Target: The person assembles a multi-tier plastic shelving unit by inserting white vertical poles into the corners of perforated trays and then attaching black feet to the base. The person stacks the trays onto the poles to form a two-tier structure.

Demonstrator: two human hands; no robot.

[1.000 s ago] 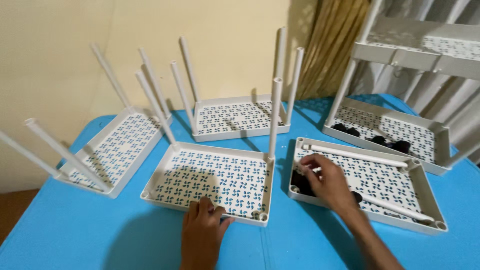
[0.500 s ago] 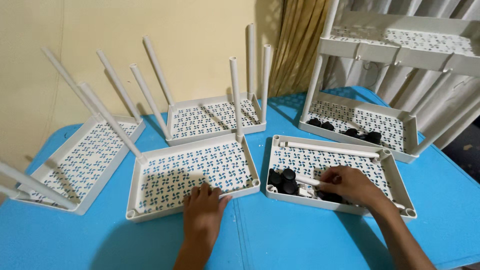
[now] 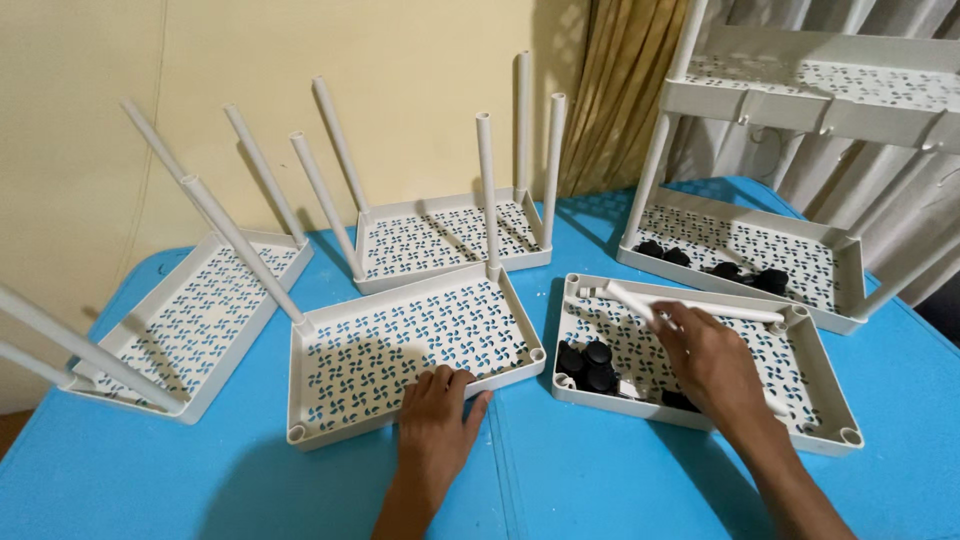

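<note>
Step in hand: picking up 1 white pole (image 3: pixel 640 303) out of the parts tray (image 3: pixel 830 385), while the other tray is kept in place; this is my judgement from how the hands lie.
Right hand (image 3: pixel 712 362): it is inside the parts tray, fingers closed around the near end of the white pole, which points up and to the left, lifted at that end.
Left hand (image 3: pixel 438 420): it lies flat, fingers spread narrow, on the front rim of the middle tray (image 3: pixel 400 350); it holds nothing, only presses.
Middle tray: it has 2 poles standing, 1 at the back left corner and 1 at the back right; the 2 front corner sockets (image 3: pixel 536 354) look empty.
Parts tray: it lies just beside the middle tray on the blue surface (image 3: pixel 560 480); inside are black round caps (image 3: pixel 588 364) and a second white pole (image 3: pixel 700 306) lying along the back wall.
Next move calls for: bringing the pole upright over an empty front socket, straight and not tilted, with the left hand steady on the rim.
Around: 2 more trays with poles (image 3: pixel 440 235) behind, well apart from the hands.
</note>
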